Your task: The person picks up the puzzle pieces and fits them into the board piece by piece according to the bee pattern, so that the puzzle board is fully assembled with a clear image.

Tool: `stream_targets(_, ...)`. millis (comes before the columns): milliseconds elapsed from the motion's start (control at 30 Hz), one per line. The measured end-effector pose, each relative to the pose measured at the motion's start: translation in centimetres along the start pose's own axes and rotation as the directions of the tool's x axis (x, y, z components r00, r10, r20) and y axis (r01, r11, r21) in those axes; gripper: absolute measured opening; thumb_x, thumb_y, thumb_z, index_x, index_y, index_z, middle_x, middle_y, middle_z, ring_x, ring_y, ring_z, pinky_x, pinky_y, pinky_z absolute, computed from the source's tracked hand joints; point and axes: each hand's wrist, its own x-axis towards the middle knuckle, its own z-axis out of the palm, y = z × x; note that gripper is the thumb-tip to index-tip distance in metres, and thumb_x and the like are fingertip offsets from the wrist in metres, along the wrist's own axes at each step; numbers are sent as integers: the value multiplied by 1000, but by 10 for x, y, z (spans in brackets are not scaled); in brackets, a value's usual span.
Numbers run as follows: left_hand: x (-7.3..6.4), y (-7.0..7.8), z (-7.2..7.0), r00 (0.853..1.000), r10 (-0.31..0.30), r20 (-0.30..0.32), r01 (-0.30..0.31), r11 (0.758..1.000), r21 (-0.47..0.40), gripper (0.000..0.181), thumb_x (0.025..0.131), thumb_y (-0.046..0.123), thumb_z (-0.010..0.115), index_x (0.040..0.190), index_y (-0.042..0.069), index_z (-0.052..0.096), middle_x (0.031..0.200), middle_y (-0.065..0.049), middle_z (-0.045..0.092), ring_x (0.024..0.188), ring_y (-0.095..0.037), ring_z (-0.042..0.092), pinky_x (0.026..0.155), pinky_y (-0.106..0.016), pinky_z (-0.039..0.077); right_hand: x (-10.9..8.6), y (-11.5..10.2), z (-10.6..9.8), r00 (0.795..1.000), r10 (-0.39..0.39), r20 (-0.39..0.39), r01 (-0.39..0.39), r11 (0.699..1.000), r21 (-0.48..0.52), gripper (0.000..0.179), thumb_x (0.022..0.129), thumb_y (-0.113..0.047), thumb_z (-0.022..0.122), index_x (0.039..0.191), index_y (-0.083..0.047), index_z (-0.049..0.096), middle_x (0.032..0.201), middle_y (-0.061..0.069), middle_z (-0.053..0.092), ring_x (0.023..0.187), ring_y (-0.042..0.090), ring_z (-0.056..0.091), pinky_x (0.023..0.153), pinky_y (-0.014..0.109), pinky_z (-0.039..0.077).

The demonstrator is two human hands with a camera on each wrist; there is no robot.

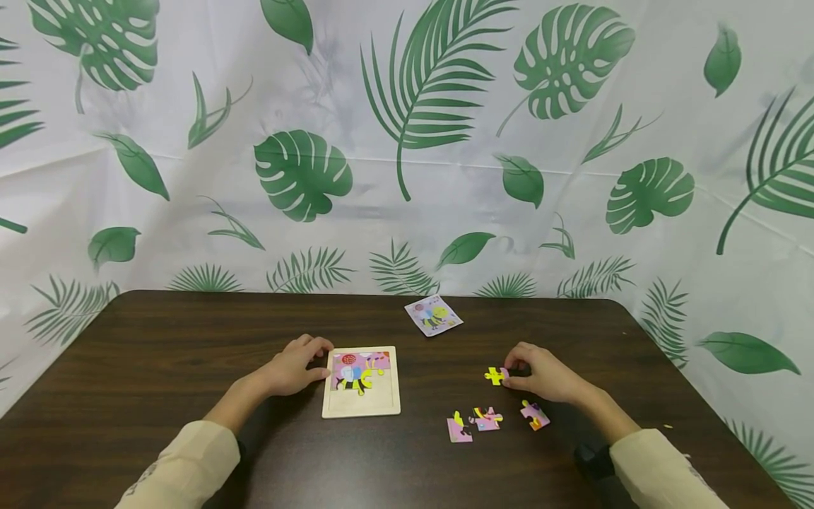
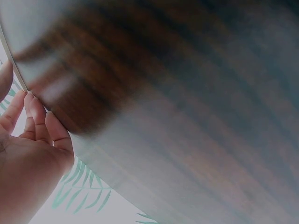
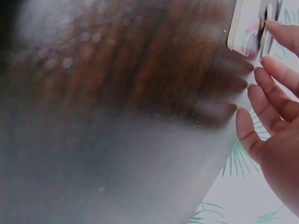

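A wooden puzzle board with a raised rim lies on the table, its upper part filled with joined bee-picture pieces. My left hand holds the board's left edge, thumb on the side and index finger near the top corner; in the left wrist view its fingers meet a thin edge. Over to the right, my right hand pinches a yellow and pink puzzle piece between thumb and index finger. Nearer the front lie three loose pieces: one pink and yellow, one patterned, one with orange.
A square picture card with the bee lies toward the back of the dark wooden table. Behind the table hangs a white cloth printed with green leaves.
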Motion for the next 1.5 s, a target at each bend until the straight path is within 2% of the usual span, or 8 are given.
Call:
stream_targets(367, 0, 0, 0, 1000, 14, -6, -14, 1000, -5, 33, 88, 17, 62, 116, 7, 50, 104, -8, 48, 101, -29, 44, 83, -55, 34, 5, -4, -4, 999, 37, 23, -38, 998, 52, 19, 78, -19, 73, 85, -9, 58, 83, -3, 55, 76, 14, 53, 68, 30, 46)
stream_targets(767, 0, 0, 0, 1000, 16, -10, -16, 1000, 2, 33, 87, 17, 62, 116, 7, 50, 103, -8, 48, 100, -29, 44, 83, -55, 35, 20, -19, -5, 1000, 8, -7, -8, 999, 45, 17, 77, -16, 73, 84, -9, 59, 82, -3, 56, 78, 14, 54, 71, 31, 47)
stream_targets(1100, -1, 1, -1, 1000, 16, -9, -16, 1000, -6, 33, 87, 16, 62, 116, 7, 50, 103, -9, 47, 100, -30, 44, 83, -55, 34, 41, -44, 0, 1000, -4, 16, 4, 999, 40, 16, 77, -16, 72, 85, -9, 59, 84, -4, 55, 80, 13, 54, 74, 32, 47)
stream_targets(1500, 0, -1, 0, 1000, 22, -13, -22, 1000, -12, 33, 87, 17, 62, 116, 7, 50, 103, -8, 48, 101, -30, 45, 84, -55, 35, 69, -82, 14, 995, -90, 30, 89, 995, 43, 18, 77, -17, 73, 82, -8, 59, 81, -3, 56, 78, 13, 53, 74, 30, 46)
